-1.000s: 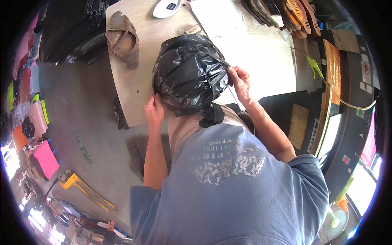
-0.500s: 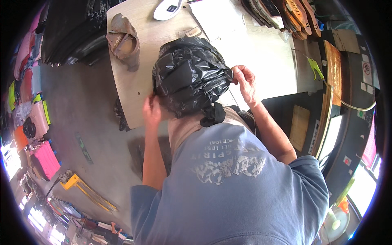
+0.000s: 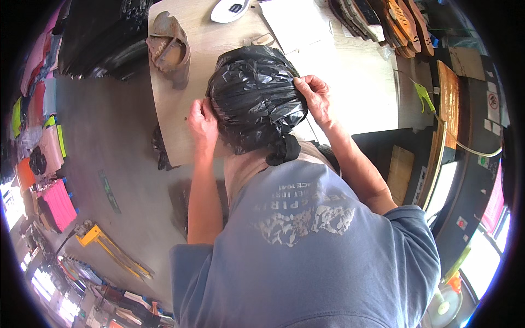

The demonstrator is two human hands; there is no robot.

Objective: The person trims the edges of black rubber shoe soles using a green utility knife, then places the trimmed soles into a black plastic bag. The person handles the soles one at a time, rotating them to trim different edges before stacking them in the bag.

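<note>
A bulging, crumpled black plastic bag (image 3: 254, 98) is in front of my body, over the near edge of the table. My right hand (image 3: 316, 98) pinches its right edge between thumb and fingers. On the opposite side, my left hand (image 3: 203, 121) has its fingers curled against the bag's left edge; the fingertips are partly hidden. A dark knotted strap (image 3: 284, 150) lies between the bag and my blue shirt.
The pale wooden table (image 3: 202, 27) bears a rusty brown hollow piece (image 3: 169, 49), a white oval plate-like piece (image 3: 229, 10) and white paper (image 3: 295, 27). Sole-shaped brown pieces (image 3: 402, 24) stack at far right. A green air gun (image 3: 422, 97) hangs beyond. Left, a yellow-framed trolley (image 3: 112, 249) stands on the floor.
My left hand has risen to the bag's left edge and its fingers have curled. My right hand has moved slightly left and up, with the bag's right edge drawn in.
</note>
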